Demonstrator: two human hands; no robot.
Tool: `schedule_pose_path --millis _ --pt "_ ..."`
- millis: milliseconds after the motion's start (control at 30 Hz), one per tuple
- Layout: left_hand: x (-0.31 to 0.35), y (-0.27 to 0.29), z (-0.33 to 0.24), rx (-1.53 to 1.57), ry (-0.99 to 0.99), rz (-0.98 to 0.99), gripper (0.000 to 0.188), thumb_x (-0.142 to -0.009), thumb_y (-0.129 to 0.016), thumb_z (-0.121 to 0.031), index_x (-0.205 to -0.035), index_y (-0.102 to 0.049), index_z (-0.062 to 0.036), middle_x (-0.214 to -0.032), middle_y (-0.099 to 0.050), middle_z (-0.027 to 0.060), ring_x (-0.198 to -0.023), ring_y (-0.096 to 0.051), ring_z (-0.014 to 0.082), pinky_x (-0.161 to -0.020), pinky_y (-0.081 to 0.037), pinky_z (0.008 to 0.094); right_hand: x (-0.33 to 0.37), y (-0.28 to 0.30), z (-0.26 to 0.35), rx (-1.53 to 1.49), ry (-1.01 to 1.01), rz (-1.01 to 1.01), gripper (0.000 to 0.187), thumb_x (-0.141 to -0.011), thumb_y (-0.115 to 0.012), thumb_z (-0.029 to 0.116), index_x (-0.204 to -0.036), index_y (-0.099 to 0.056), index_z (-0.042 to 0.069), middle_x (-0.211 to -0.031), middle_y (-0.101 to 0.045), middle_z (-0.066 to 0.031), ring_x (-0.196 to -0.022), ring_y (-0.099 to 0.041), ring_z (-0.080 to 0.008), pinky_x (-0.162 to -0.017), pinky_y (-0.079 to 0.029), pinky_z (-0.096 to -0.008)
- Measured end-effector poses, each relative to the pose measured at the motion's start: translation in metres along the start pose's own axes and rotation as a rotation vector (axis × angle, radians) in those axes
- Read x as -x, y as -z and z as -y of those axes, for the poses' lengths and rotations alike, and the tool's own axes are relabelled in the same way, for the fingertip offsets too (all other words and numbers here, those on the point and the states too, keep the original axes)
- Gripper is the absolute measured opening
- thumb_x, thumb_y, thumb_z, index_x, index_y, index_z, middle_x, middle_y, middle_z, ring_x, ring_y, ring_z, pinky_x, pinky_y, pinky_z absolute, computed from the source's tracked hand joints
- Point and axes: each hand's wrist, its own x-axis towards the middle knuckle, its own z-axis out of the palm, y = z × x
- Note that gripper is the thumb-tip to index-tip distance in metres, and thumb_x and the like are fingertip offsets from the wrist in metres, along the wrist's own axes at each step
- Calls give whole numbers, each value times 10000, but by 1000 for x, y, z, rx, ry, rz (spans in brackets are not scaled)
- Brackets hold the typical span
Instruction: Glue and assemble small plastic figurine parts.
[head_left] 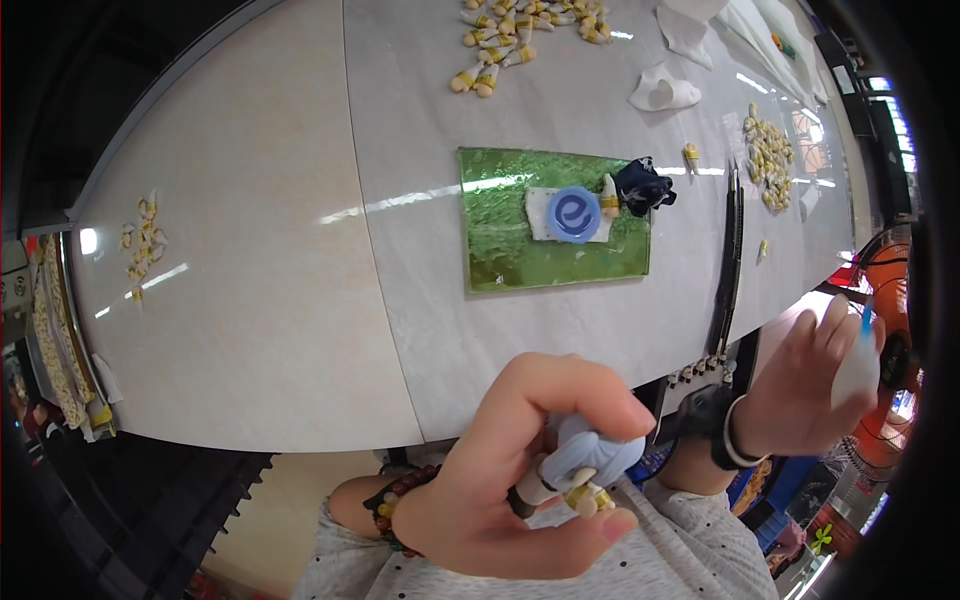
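Close in front of me, my left hand (500, 460) is curled around a small figurine (598, 455) with a smooth grey-blue top. A small white-and-yellow piece (588, 498) shows at the figurine's lower side, near my thumb tip. Off to the right, my right hand (795, 385) is raised and grips a small white squeeze bottle (857, 370) with a thin blue tip. Beyond both hands lies a green glossy mat (500, 255). On it, a light-blue round dish (573, 214) rests on a white pad (540, 208), beside a small white-and-yellow piece (610, 197) and crumpled dark cloth (645, 187).
Piles of small white-and-yellow pieces lie at the far middle (520, 30), right (768, 160) and far left of the table (240, 250). Long thin black tools (731, 240) lie right of the mat. Crumpled white tissue (665, 92) is behind. An orange fan (885, 320) stands at right.
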Motion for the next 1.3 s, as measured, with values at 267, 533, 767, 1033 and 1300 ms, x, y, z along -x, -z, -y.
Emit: schedule_pose_path --millis 267,533,767,1033,1300 --pt "-3 2 6 111 -27 29 459 -707 -597 33 -1101 -366 -12 -1022 -404 64 -841 -402 72 -721 -340 208 -53 100 9 1166 -227 -201 302 -833 -562 111 -1093 -471 -14 -1085 -583 -74 -775 -515 -70 -665 -377 -173" --pt "-12 -4 11 198 -218 84 540 -694 -673 -70 -1116 -341 -10 -845 -455 88 -614 -397 90 -545 -325 224 -39 66 6 1310 344 -332 313 -792 -610 78 -1058 -472 -10 -690 -409 23 -644 -378 -47 -616 -335 -176" --pt "-16 1 37 277 -401 217 500 -701 -677 -64 -1065 -341 2 -791 -450 67 -602 -377 81 -537 -309 216 -28 -16 -27 1456 -342 416 404 -694 -628 25 -1086 -534 48 -554 -331 31 -491 -313 -49 -451 -237 -204" --pt "-11 -7 27 393 -243 134 483 -737 -663 -96 -1073 -325 -15 -770 -436 53 -579 -372 73 -484 -292 199 -18 16 -16 208 -268 225 625 -776 -623 310 -1192 -351 -69 -835 -592 -68 -687 -549 -165 -535 -420 -224" --pt "-12 0 41 388 -360 224 514 -726 -675 -79 -1080 -306 -27 -780 -431 57 -578 -386 77 -474 -298 202 -11 -51 -15 -5 -256 82 336 -845 -536 370 -941 -445 61 -582 -503 -53 -405 -431 -93 -311 -352 -184"
